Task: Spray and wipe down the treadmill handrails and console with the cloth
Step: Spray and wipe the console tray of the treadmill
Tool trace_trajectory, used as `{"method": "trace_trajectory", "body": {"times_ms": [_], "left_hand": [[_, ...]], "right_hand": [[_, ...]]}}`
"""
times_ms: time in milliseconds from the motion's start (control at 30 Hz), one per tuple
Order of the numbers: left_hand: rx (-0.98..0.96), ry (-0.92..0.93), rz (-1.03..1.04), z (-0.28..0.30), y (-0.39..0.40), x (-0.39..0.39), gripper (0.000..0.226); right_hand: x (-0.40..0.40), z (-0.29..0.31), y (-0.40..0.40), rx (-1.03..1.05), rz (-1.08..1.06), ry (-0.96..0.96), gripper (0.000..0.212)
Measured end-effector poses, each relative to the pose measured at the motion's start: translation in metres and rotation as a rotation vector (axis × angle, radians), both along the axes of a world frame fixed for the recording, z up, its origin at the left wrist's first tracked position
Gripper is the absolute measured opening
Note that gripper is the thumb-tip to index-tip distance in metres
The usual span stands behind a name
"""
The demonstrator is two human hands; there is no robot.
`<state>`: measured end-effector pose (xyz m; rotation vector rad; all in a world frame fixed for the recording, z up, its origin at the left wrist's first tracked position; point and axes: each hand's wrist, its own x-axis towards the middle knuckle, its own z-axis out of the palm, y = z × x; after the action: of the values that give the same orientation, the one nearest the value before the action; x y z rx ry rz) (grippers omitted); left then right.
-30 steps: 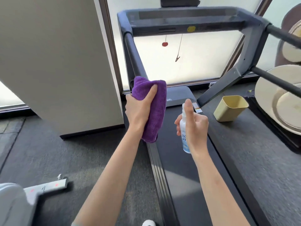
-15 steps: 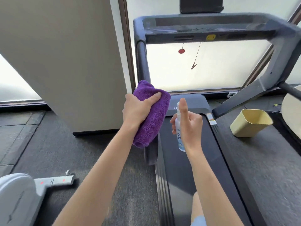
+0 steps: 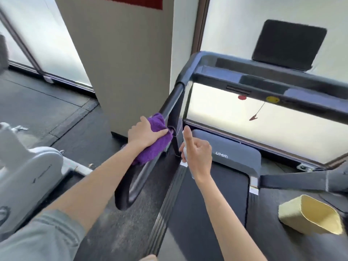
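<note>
Dark gym floor (image 3: pixel 79 147) by bright windows: the left hand (image 3: pixel 145 135) grips the purple cloth (image 3: pixel 156 142) around the treadmill's left handrail (image 3: pixel 170 104); the right hand (image 3: pixel 197 157), just right, clasps the spray bottle (image 3: pixel 185 149), forefinger raised.

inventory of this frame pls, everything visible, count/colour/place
cloth: 1, purple, wrapped on the left handrail
spray bottle: 1, white, mostly hidden in the right hand
handrail: 1, black, left side of the treadmill
console: 1, dark grey, top right
treadmill belt: 1, black, centre bottom
tablet: 1, black, above the console
bin: 1, pale yellow, tipped, lower right
pillar: 1, beige, centre left
machine: 1, white, left edge
left hand: grips the cloth
right hand: holds the bottle
</note>
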<state>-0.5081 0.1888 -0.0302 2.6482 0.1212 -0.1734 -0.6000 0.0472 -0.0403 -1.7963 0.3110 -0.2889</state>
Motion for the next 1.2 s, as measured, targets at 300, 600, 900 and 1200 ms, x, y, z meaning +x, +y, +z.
{"method": "trace_trajectory", "body": {"times_ms": [300, 600, 900, 1200], "left_hand": [[0.105, 0.007, 0.103, 0.007, -0.021, 0.011, 0.084], [0.146, -0.038, 0.145, 0.0, -0.048, 0.063, 0.08], [0.188, -0.074, 0.158, -0.006, -0.082, 0.132, 0.072], [0.344, -0.127, 0.174, -0.006, -0.129, 0.202, 0.084]], "right_hand": [[0.048, 0.034, -0.044, 0.004, 0.152, 0.077, 0.077], [0.132, 0.017, -0.059, -0.04, 0.297, 0.142, 0.079], [0.233, 0.015, -0.103, -0.111, 0.263, 0.207, 0.076], [0.317, 0.026, -0.175, -0.259, 0.265, 0.193, 0.087]]}}
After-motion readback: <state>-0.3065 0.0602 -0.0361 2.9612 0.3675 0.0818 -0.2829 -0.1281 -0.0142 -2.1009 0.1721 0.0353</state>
